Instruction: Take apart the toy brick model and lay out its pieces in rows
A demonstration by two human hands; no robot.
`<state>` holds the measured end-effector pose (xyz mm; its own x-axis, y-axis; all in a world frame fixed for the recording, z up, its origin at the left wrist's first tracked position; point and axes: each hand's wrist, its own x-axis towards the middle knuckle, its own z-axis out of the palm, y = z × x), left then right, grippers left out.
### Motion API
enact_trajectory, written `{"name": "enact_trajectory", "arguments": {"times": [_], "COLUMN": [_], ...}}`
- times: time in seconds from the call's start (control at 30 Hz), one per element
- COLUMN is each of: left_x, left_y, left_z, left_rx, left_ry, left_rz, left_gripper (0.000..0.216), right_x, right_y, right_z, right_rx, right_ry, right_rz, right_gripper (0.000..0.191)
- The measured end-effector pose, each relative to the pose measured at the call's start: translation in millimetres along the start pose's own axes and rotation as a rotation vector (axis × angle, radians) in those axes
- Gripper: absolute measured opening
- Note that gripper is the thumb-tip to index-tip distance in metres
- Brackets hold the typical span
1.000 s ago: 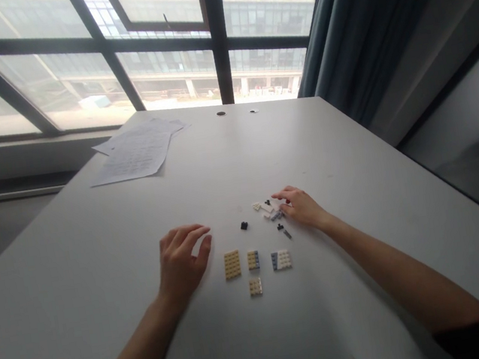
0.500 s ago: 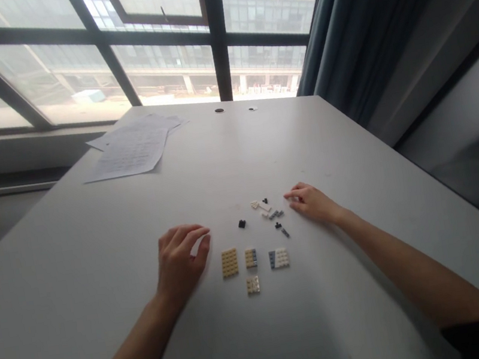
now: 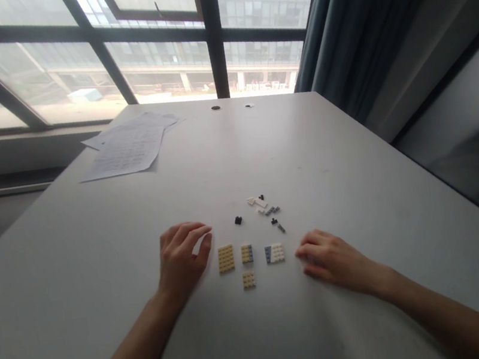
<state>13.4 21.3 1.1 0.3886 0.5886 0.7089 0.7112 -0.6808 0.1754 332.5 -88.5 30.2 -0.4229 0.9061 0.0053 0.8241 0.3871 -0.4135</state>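
Note:
My left hand (image 3: pixel 185 252) rests on the table with fingers apart and nothing in them, left of a tan building plate (image 3: pixel 225 259). My right hand (image 3: pixel 331 256) is low over the table, its fingers loosely curled and apart, holding nothing that I can see. Nearest to it lies a white and dark-grey studded plate (image 3: pixel 275 253). Between the hands are a small tan and grey plate (image 3: pixel 246 253) and, below that, a small tan plate (image 3: pixel 249 280). A black brick (image 3: pixel 238 220) sits farther back.
Loose small pieces lie behind the plates: a white piece (image 3: pixel 261 203), grey pieces (image 3: pixel 272 210), a dark-grey piece (image 3: pixel 280 229) and a black piece (image 3: pixel 274 221). Printed papers (image 3: pixel 125 149) lie at the table's far left. A window and a dark curtain (image 3: pixel 346 23) stand beyond.
My right hand has moved toward me, from beside the loose pieces to the right of the white and grey plate. My left hand has stayed almost still. The view has shifted slightly.

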Motion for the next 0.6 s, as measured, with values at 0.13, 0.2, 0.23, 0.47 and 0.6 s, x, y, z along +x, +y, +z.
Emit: {"name": "enact_trajectory", "arguments": {"times": [0.13,0.2,0.23,0.47,0.6], "left_x": [0,-1,-2,-3,-3], "left_y": [6,9,9,8,8], "left_z": [-2,-3,-4,-2,-3], "left_rx": [-0.011,-0.019,-0.020,-0.019,-0.032], "left_ry": [0.004,0.004,0.002,-0.009,-0.013], "left_rz": [0.051,0.075,0.082,0.078,0.082], "left_gripper": [0.009,0.010,0.011,0.011,0.012], "right_x": [3,4,5,12,18], "right_y": [-22,-30,-34,-53,-56], "right_z": [11,17,20,38,39], "right_rx": [0.006,-0.011,-0.025,-0.151,-0.174], "right_ry": [0.072,0.156,0.182,0.162,0.151], "right_rz": [-0.050,-0.036,-0.034,-0.068,-0.049], "right_gripper": [0.025,0.030,0.032,0.045,0.043]}}
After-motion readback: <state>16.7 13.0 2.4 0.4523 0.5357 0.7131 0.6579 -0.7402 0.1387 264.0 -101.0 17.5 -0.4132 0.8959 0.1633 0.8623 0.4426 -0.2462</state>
